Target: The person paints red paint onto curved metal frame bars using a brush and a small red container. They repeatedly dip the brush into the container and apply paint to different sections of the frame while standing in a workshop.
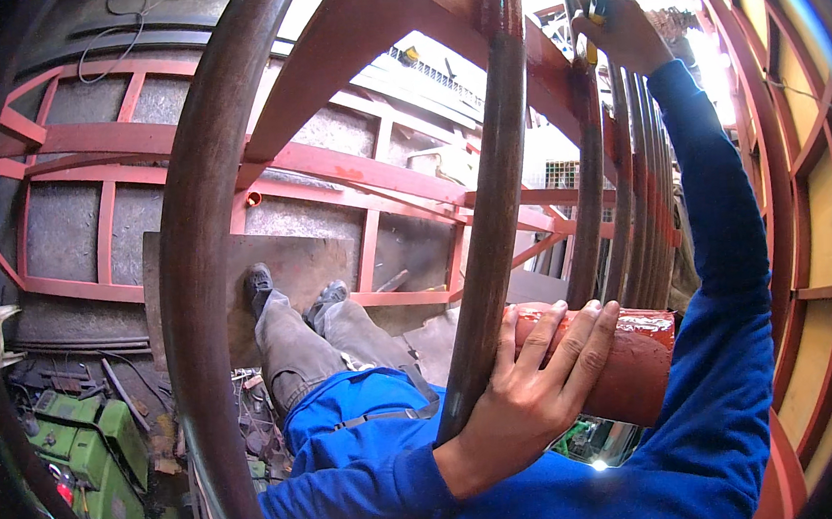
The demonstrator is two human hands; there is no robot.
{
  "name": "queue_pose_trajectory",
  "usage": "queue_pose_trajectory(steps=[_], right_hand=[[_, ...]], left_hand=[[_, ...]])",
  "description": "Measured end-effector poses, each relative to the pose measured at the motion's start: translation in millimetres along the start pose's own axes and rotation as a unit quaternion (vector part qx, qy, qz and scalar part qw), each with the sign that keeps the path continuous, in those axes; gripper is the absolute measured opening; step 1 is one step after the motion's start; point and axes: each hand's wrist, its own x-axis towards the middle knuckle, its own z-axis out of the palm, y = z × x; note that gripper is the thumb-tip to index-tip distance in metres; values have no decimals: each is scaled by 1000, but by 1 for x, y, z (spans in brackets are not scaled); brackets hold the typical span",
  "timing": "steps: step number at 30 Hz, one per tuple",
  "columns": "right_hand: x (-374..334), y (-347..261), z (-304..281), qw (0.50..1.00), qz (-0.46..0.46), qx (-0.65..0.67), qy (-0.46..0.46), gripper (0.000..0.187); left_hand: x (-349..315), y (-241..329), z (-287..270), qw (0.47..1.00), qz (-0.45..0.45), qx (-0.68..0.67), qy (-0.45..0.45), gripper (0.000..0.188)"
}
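Observation:
At the lower middle, my left hand (pixel 540 371) has its fingers bent over a red-brown paint can (pixel 631 365), which is tilted and streaked with glossy wet paint. A dark metal bar (pixel 491 225) passes right beside that hand, and fresh red coats the bar's upper end. My right hand (pixel 627 37) is raised at the upper right, its arm stretched up past the bars. It is closed around a paintbrush (pixel 597 6) with a dark and yellow handle, against a further dark bar (pixel 583 161). The bristles cannot be made out.
Another thick bar (pixel 210 206) crosses close on the left. Several more bars (pixel 638 196) stand in a row at the right. Below lie red-painted frames (pixel 108 136), and my shoes (pixel 261 280) on a plate. Green machinery (pixel 92 456) stands lower left; a red frame with yellowish panels (pixel 814 232) rises right.

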Motion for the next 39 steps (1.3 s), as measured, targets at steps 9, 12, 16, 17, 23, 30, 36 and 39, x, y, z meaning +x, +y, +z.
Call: queue_pose_trajectory(steps=[9, 12, 16, 17, 23, 30, 36, 39], right_hand=[[-48, 33, 1, 997, 29, 5, 70, 29], [-52, 6, -11, 972, 153, 132, 121, 28], [-40, -11, -25, 974, 156, 93, 134, 27], [-38, -14, -17, 973, 157, 95, 139, 25], [-16, 0, 13, 992, 31, 45, 114, 31], [-18, -21, 23, 993, -5, 120, -2, 27], [-15, 10, 33, 990, 9, 91, 108, 26], [-12, -5, 22, 999, -20, 20, 41, 27]], left_hand=[[0, 2, -2, 1000, 4, -28, 12, 58], [0, 2, -1, 999, -4, -30, 9, 58], [0, 3, -2, 1000, -2, -10, -2, 58], [0, 4, -4, 1000, -2, -13, -5, 58], [-1, 1, -3, 999, -4, -34, -3, 62], [-1, -1, -2, 999, -3, -47, 1, 65], [-2, 3, -5, 999, -5, -43, -10, 60], [0, 5, -3, 999, -17, -38, -8, 57]])
